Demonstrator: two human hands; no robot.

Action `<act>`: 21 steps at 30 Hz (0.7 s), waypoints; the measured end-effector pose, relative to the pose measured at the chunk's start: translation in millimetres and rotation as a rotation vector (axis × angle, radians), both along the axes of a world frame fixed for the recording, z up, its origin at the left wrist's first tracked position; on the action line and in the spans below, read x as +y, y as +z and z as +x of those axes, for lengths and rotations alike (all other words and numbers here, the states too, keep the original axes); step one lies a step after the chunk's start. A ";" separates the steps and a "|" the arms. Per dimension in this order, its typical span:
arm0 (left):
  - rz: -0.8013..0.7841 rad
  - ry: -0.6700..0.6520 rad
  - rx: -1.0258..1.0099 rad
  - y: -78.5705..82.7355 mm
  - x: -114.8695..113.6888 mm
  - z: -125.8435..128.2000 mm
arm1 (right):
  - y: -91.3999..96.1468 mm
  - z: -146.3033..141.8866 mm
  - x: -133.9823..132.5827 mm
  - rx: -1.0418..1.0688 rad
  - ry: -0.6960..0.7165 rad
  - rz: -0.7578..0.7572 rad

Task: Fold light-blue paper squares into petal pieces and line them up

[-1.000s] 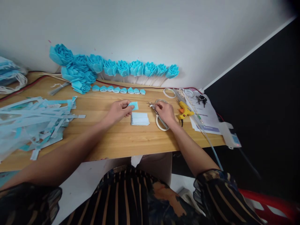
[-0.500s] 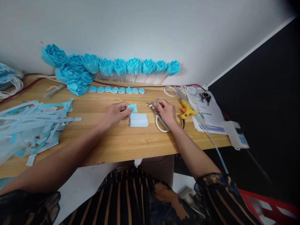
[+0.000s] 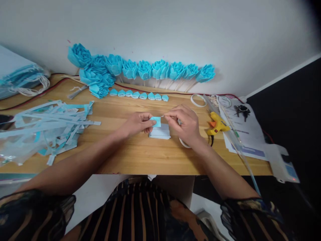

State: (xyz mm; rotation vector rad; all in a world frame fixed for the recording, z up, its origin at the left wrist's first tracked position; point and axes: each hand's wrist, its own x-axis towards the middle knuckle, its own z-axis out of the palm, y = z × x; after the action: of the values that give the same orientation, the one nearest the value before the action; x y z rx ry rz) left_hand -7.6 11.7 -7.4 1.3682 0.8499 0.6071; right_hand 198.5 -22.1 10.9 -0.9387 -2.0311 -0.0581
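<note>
My left hand (image 3: 141,124) pinches a small light-blue square of fabric (image 3: 155,121) between thumb and fingers. Just under it, a stack of pale rectangular pieces (image 3: 159,132) lies on the table, partly covered by the square. My right hand (image 3: 183,122) is closed, with a small thin pale strip (image 3: 162,116) at its fingertips, close to the square's right edge. What kind of strip it is cannot be made out. Beneath my right hand, the white handle of scissors (image 3: 185,143) shows in part; the rest is hidden.
Blue fabric flowers (image 3: 160,69) on sticks lean along the wall, behind a row of folded blue petals (image 3: 143,96). Cut scraps (image 3: 57,124) pile at left. A yellow glue gun (image 3: 218,124), tape ring (image 3: 198,100), keys (image 3: 242,111) and papers (image 3: 253,134) are at right.
My right hand has lifted off the scissors and come over beside the blue square, carrying a thin pale strip. My left hand still holds the square, now over the stack. The camera view has shifted left.
</note>
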 end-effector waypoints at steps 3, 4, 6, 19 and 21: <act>0.003 -0.030 0.000 1.4 0.3 -0.4 | -3.5 -6.7 5.3 -0.005 0.021 0.030; 0.003 -0.032 -0.001 1.4 0.5 -0.5 | -6.4 -7.8 6.2 0.003 0.017 0.042; 0.000 -0.027 -0.004 1.5 1.2 -0.4 | -12.4 -8.5 6.3 0.017 0.018 0.063; -0.172 -0.374 0.030 4.6 -0.8 -5.4 | -18.7 -4.7 -0.1 0.061 0.157 -0.057; -0.193 -0.418 0.033 4.5 -2.1 -5.9 | -19.0 -5.3 -0.3 0.036 0.221 -0.065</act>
State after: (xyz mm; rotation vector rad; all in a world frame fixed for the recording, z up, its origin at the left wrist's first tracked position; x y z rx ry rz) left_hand -13.5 9.6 -2.9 1.3291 0.6044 0.1742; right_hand 193.2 -22.5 -8.1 -0.7438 -2.1015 0.1443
